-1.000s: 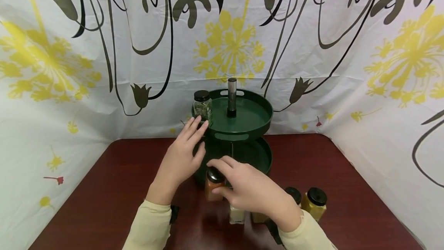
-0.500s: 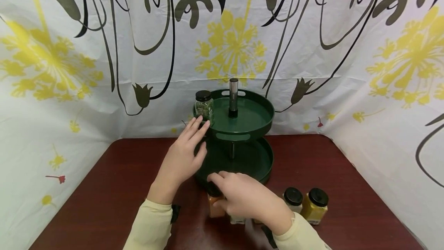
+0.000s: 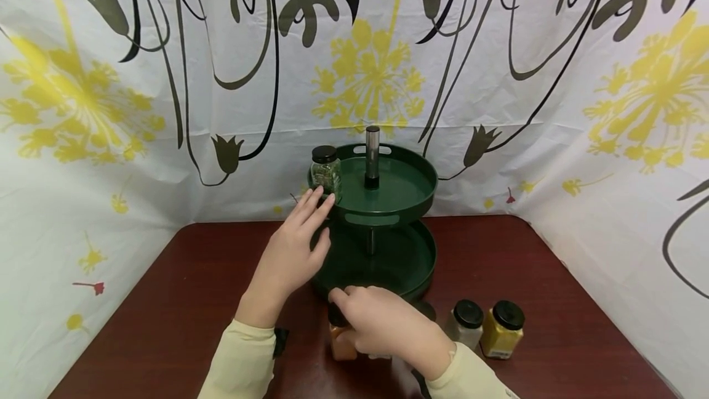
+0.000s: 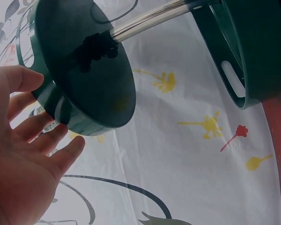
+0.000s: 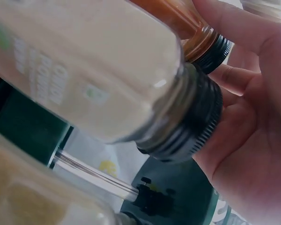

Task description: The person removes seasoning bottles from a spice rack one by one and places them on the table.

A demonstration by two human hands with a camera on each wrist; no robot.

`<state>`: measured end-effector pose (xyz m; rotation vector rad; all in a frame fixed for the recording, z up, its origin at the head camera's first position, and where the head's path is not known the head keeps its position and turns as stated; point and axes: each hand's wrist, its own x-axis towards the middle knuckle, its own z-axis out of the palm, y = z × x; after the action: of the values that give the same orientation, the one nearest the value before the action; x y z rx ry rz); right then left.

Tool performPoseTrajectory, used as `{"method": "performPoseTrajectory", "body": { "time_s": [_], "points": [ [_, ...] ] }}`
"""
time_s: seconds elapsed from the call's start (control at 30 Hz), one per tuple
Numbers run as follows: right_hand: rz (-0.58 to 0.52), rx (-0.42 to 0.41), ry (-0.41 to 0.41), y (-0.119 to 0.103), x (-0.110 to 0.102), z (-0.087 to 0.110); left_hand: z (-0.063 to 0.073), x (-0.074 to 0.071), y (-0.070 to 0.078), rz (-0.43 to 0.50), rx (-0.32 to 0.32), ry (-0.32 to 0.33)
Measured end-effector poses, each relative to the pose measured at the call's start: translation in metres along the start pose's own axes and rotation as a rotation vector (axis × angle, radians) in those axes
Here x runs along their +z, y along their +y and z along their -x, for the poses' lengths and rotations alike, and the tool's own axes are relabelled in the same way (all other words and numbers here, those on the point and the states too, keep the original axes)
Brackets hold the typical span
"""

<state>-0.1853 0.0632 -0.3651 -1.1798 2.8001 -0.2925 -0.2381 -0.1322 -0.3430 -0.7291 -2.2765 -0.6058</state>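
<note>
A jar of orange spice [image 3: 341, 343] with a black lid stands low over the table in front of the two-tier stand. My right hand [image 3: 393, 325] holds it near the lid, thumb on one side and fingers on the other. In the right wrist view, a jar of pale powder [image 5: 107, 61] fills the foreground beside that hand. My left hand [image 3: 288, 257] has its fingers extended, the fingertips at the outer wall of the upper green tray [image 3: 407, 205]. Just above those fingertips, a jar of green herbs [image 3: 327, 171] stands on that tray.
The lower green tray [image 3: 393, 270] lies behind my right hand. To the right on the table [image 3: 554, 325] stand a jar of whitish powder [image 3: 467, 325] and a jar of yellow spice [image 3: 503, 334]. Another dark lid [image 3: 425, 310] shows partly behind my right hand. A patterned curtain [image 3: 476, 97] hangs behind.
My right hand has moved down and toward me with the orange spice jar, away from the lower tray's front rim. The left hand stays at the upper tray.
</note>
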Motion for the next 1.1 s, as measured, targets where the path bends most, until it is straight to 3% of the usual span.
{"method": "performPoseTrajectory", "body": {
  "time_s": [0.27, 0.53, 1.1],
  "points": [
    [0.031, 0.014, -0.014, 0.0007, 0.0062, -0.0038, 0.0, -0.0004, 0.0001, -0.008, -0.001, -0.01],
    [-0.005, 0.059, -0.012, 0.0022, 0.0081, -0.0031, -0.0004, 0.0004, 0.0005, -0.009, -0.004, -0.008],
    [0.054, 0.015, 0.039, -0.0008, 0.0103, -0.0029, 0.0008, 0.0014, 0.0004, 0.002, 0.001, 0.007]
  ]
}}
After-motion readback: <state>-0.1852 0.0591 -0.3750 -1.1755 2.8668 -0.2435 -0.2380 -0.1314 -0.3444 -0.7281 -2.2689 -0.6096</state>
